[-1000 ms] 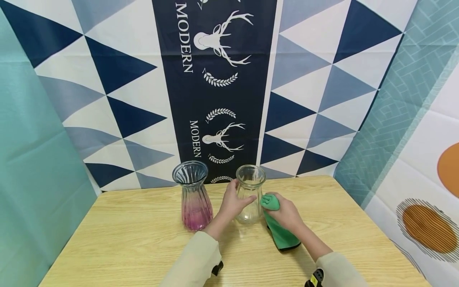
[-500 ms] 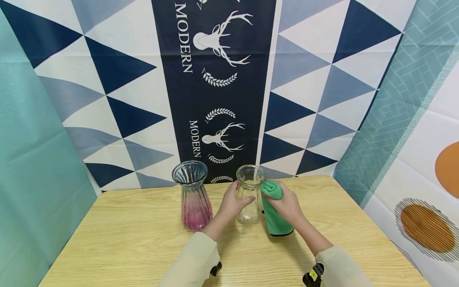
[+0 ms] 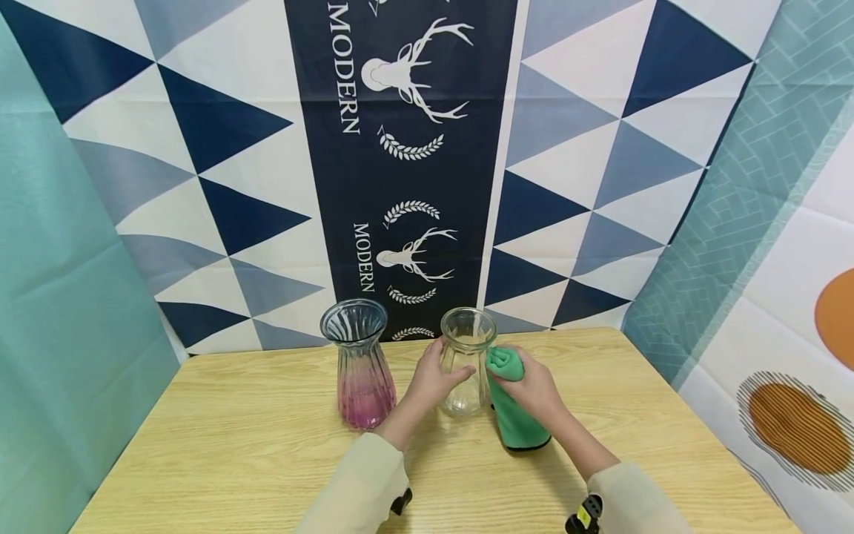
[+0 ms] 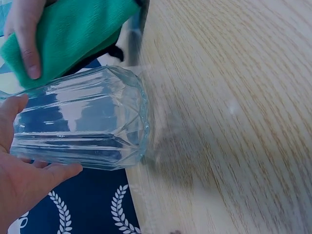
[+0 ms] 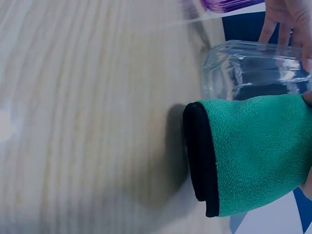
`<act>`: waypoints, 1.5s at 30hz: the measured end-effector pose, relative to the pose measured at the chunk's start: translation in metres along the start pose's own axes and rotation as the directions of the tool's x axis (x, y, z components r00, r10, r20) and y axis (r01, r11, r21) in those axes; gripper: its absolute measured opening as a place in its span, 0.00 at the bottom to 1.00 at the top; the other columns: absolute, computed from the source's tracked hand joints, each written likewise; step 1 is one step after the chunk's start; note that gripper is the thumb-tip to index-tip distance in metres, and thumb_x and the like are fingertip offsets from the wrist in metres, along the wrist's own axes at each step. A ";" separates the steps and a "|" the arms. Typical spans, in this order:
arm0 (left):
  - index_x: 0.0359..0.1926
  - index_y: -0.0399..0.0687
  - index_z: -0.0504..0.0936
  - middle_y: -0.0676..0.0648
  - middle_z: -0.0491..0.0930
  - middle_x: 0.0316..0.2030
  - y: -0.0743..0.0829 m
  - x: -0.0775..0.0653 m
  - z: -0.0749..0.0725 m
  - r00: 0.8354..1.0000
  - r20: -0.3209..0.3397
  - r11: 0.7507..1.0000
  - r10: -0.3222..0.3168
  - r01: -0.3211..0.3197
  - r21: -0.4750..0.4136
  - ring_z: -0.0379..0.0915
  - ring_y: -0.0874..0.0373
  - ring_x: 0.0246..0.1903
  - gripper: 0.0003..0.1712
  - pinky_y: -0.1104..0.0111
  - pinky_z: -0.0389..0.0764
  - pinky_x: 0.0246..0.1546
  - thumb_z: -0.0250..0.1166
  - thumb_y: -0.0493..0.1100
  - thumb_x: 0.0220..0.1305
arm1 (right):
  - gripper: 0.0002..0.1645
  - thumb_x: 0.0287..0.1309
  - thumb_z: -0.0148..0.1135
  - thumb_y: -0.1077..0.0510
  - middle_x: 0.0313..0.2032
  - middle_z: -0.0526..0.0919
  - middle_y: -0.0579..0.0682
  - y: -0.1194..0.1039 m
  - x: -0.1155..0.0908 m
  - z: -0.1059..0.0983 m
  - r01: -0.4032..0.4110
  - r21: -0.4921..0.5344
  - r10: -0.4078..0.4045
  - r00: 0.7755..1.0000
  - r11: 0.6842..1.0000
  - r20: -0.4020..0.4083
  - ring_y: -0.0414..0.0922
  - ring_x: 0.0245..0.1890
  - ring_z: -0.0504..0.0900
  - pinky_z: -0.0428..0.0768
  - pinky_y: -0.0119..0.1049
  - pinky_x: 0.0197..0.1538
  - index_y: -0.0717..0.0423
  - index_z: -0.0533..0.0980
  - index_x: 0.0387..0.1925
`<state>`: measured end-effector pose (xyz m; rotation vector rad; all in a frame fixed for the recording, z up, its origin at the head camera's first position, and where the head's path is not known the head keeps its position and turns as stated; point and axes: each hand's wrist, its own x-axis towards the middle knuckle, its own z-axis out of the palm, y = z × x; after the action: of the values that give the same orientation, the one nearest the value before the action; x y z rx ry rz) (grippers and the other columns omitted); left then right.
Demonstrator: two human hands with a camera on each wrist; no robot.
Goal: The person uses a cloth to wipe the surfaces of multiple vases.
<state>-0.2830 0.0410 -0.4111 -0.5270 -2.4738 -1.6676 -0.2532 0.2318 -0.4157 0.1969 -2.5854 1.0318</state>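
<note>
A clear ribbed glass vase [image 3: 465, 397] stands upright near the back of the table. My left hand [image 3: 430, 378] grips its left side, thumb across the front and fingers behind; the left wrist view shows the thumb and fingers [image 4: 58, 171] on either side of the glass. My right hand [image 3: 534, 386] holds a folded green cloth [image 3: 519, 423] with black edging against the vase's right side. In the right wrist view the cloth [image 5: 258, 151] hangs from the hand and overlaps the lower vase [image 5: 243, 68].
A second vase [image 3: 363, 371], ribbed and shaded from blue-grey at the rim to pink at the base, stands left of my left hand. The wooden table [image 3: 233, 445] reaches back to a patterned backdrop [image 3: 414, 185] close behind both vases.
My right hand has moved the cloth up along the vase's right side, then slightly back down. The cloth's lower end has swung closer to the vase. My left hand keeps its grip.
</note>
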 end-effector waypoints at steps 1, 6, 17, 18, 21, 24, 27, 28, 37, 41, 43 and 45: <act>0.63 0.38 0.65 0.36 0.68 0.61 0.000 0.000 0.000 1.000 0.000 1.000 0.002 -0.002 0.000 0.63 0.42 0.62 0.39 0.50 0.65 0.64 0.70 0.46 0.52 | 0.31 0.50 0.69 0.56 0.46 0.82 0.60 0.003 -0.001 0.001 -0.004 -0.009 0.004 1.000 1.000 0.011 0.58 0.45 0.80 0.80 0.52 0.44 0.56 0.72 0.56; 0.63 0.39 0.65 0.36 0.68 0.61 0.000 0.000 -0.001 1.000 -0.001 1.000 0.010 -0.010 -0.001 0.63 0.43 0.63 0.40 0.50 0.64 0.65 0.70 0.47 0.52 | 0.31 0.50 0.69 0.56 0.44 0.82 0.61 0.014 -0.006 0.005 -0.021 -0.063 0.025 0.997 0.998 0.073 0.58 0.44 0.81 0.80 0.51 0.43 0.58 0.71 0.56; 0.63 0.37 0.64 0.35 0.68 0.61 -0.001 0.001 0.000 1.000 -0.003 1.000 0.003 -0.003 0.024 0.64 0.42 0.62 0.41 0.51 0.65 0.64 0.70 0.47 0.52 | 0.32 0.51 0.68 0.51 0.42 0.83 0.56 0.022 -0.010 0.010 -0.053 -0.109 0.066 0.990 0.993 0.126 0.53 0.41 0.82 0.80 0.47 0.40 0.57 0.71 0.57; 0.63 0.37 0.64 0.35 0.68 0.61 -0.001 0.001 0.000 1.000 -0.003 1.000 0.005 -0.005 0.026 0.64 0.42 0.62 0.41 0.51 0.65 0.65 0.70 0.47 0.52 | 0.32 0.51 0.68 0.50 0.41 0.83 0.56 0.021 -0.010 0.010 -0.051 -0.104 0.063 0.991 0.993 0.118 0.53 0.41 0.82 0.80 0.47 0.40 0.57 0.71 0.56; 0.64 0.37 0.64 0.36 0.68 0.61 -0.002 0.001 0.001 1.000 -0.003 1.000 0.006 -0.006 0.024 0.64 0.42 0.62 0.41 0.51 0.65 0.65 0.70 0.47 0.51 | 0.32 0.51 0.68 0.50 0.41 0.83 0.57 0.019 -0.009 0.008 -0.044 -0.076 0.050 0.995 0.996 0.082 0.54 0.41 0.82 0.80 0.47 0.39 0.57 0.71 0.56; 0.63 0.37 0.65 0.36 0.68 0.61 -0.002 0.001 0.001 1.000 -0.007 1.000 0.013 -0.013 0.019 0.64 0.42 0.62 0.41 0.51 0.65 0.65 0.71 0.47 0.51 | 0.32 0.50 0.69 0.51 0.44 0.82 0.59 0.014 -0.008 0.006 -0.028 -0.032 0.029 0.999 0.999 0.036 0.55 0.43 0.82 0.81 0.48 0.41 0.56 0.71 0.56; 0.63 0.38 0.65 0.36 0.68 0.61 -0.002 0.001 0.001 1.000 -0.008 1.000 0.014 -0.014 0.013 0.64 0.42 0.62 0.41 0.50 0.65 0.65 0.71 0.47 0.51 | 0.32 0.50 0.70 0.52 0.47 0.81 0.59 0.007 -0.005 0.003 -0.005 0.017 0.006 1.000 1.000 -0.017 0.56 0.46 0.81 0.81 0.50 0.44 0.55 0.71 0.57; 0.63 0.38 0.65 0.36 0.68 0.61 -0.002 0.000 0.001 1.000 -0.007 1.000 0.012 -0.012 0.012 0.63 0.42 0.62 0.41 0.50 0.65 0.65 0.71 0.47 0.51 | 0.32 0.50 0.70 0.52 0.48 0.81 0.59 0.005 -0.004 0.002 0.002 0.033 -0.001 0.999 0.999 -0.034 0.56 0.46 0.81 0.80 0.51 0.44 0.55 0.71 0.57; 0.63 0.40 0.65 0.36 0.68 0.61 -0.001 0.000 0.001 1.000 0.011 1.000 -0.016 0.015 0.023 0.63 0.42 0.62 0.40 0.50 0.65 0.64 0.70 0.47 0.51 | 0.31 0.49 0.70 0.54 0.45 0.82 0.56 -0.009 0.001 -0.002 0.060 0.106 -0.046 0.990 0.993 -0.136 0.54 0.44 0.81 0.81 0.50 0.44 0.53 0.72 0.56; 0.63 0.39 0.65 0.36 0.68 0.61 -0.001 0.000 -0.001 1.000 0.010 1.000 -0.015 0.015 0.021 0.64 0.41 0.62 0.40 0.50 0.65 0.64 0.70 0.46 0.51 | 0.31 0.49 0.70 0.54 0.45 0.82 0.56 -0.009 0.002 0.000 0.055 0.113 -0.040 0.990 0.992 -0.135 0.54 0.44 0.81 0.81 0.49 0.43 0.53 0.72 0.56; 0.63 0.39 0.65 0.36 0.68 0.61 -0.002 0.000 -0.001 1.000 0.013 1.000 -0.009 0.009 0.020 0.63 0.41 0.62 0.40 0.50 0.65 0.64 0.70 0.45 0.51 | 0.31 0.49 0.70 0.54 0.45 0.82 0.57 -0.009 0.003 0.002 0.048 0.112 -0.033 0.991 0.993 -0.131 0.54 0.44 0.81 0.80 0.50 0.43 0.54 0.72 0.56; 0.63 0.40 0.65 0.36 0.68 0.61 -0.002 0.000 -0.002 1.000 0.014 1.000 -0.008 0.008 0.017 0.63 0.42 0.62 0.40 0.50 0.65 0.64 0.70 0.46 0.51 | 0.31 0.48 0.70 0.55 0.46 0.82 0.57 -0.008 0.003 0.003 0.040 0.109 -0.027 0.992 0.993 -0.122 0.54 0.44 0.81 0.80 0.51 0.44 0.53 0.72 0.55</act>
<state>-0.2843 0.0389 -0.4124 -0.5299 -2.5009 -1.6506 -0.2546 0.2242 -0.4112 0.1987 -2.4116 1.1405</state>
